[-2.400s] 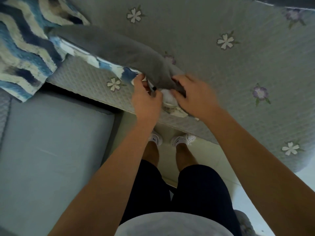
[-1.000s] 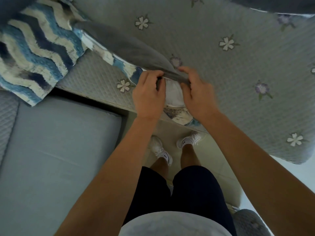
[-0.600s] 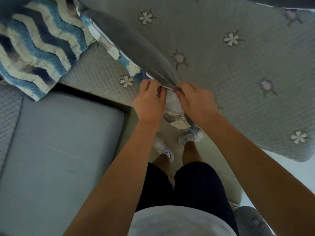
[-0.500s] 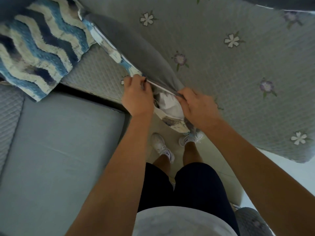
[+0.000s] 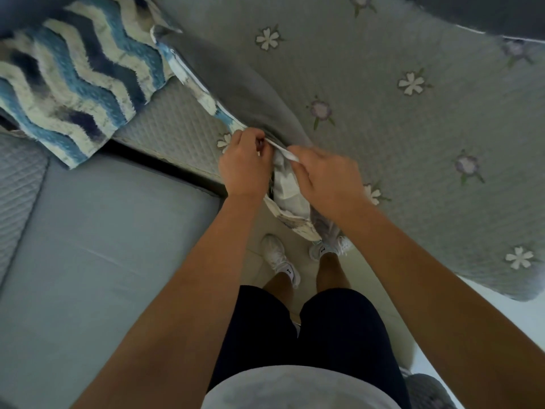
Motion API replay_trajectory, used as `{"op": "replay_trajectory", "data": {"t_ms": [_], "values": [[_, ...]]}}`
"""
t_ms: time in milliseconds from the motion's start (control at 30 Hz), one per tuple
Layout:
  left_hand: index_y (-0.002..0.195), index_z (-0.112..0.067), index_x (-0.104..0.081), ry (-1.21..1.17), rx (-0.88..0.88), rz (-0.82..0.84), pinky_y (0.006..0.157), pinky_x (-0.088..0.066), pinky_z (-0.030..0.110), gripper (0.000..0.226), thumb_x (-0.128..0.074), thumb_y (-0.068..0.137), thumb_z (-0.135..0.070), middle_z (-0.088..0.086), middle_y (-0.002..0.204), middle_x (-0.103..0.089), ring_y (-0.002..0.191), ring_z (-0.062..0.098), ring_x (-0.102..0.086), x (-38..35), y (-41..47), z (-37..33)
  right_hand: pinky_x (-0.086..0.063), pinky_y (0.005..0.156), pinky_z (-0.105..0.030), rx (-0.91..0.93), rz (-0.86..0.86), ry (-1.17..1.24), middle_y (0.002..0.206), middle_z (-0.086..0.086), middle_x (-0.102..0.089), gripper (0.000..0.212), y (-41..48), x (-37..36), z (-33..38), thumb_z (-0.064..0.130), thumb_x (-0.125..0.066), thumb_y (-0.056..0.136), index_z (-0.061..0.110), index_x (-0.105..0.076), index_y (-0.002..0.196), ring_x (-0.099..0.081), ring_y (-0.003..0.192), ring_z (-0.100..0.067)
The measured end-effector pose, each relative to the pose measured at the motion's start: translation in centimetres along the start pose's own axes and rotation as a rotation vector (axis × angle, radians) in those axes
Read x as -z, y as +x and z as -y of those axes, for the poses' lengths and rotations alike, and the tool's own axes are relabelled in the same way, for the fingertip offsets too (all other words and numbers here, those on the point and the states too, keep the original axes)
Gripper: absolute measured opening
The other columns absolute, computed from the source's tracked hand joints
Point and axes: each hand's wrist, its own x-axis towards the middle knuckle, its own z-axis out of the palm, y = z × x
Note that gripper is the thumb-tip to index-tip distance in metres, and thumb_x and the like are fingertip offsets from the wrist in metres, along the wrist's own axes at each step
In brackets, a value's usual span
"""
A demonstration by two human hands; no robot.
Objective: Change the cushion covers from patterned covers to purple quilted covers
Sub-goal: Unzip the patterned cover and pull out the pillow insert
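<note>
A cushion (image 5: 236, 84) with a grey back and a blue-and-white patterned cover lies on edge across the quilted sofa seat. My left hand (image 5: 243, 166) pinches the cover's zip edge at the near corner. My right hand (image 5: 327, 175) grips the other side of the same opening. Between them the cover gapes and the white inner pad (image 5: 284, 185) shows. A second cushion in a blue zigzag patterned cover (image 5: 73, 87) rests at the upper left. No purple cover can be made out.
The sofa seat wears a grey quilted throw with embroidered flowers (image 5: 413, 128). A plain blue-grey seat cushion (image 5: 103, 261) lies at the lower left. My legs and white shoes (image 5: 280, 261) stand on the pale tiled floor between them.
My hands have pulled the cover's opening apart at the corner, and more of the white inner pad shows. The cushion has swung to a steeper angle.
</note>
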Motion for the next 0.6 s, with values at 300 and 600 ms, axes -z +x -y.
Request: {"op": "replay_trajectory", "data": {"t_ms": [300,600], "values": [[0.08,-0.008,-0.063,-0.032,-0.065,-0.076,0.052,-0.048,0.033,0.013,-0.068,0.08,-0.019,0.005,0.08,-0.066,0.059,0.023,-0.058,0.0,1.8,0.0,-0.029,0.044,-0.018,-0.026,0.01,0.112,0.069,0.015,-0.04,0.022,-3.2,2.6,-2.5,0.022,-0.059,0.097,0.012,-0.071,0.112,-0.038,0.05,-0.005],[0.087,-0.009,-0.07,-0.048,-0.185,-0.035,0.051,-0.052,0.04,0.013,-0.061,0.086,-0.018,0.006,0.083,-0.069,0.059,0.023,-0.061,-0.5,1.2,0.2,-0.048,0.057,-0.031,-0.203,-0.017,-0.017,0.104,-0.008,-0.068,0.032,1.3,-0.2,-0.4,0.035,-0.052,0.099,0.014,-0.065,0.12,-0.066,0.071,-0.03]]}}
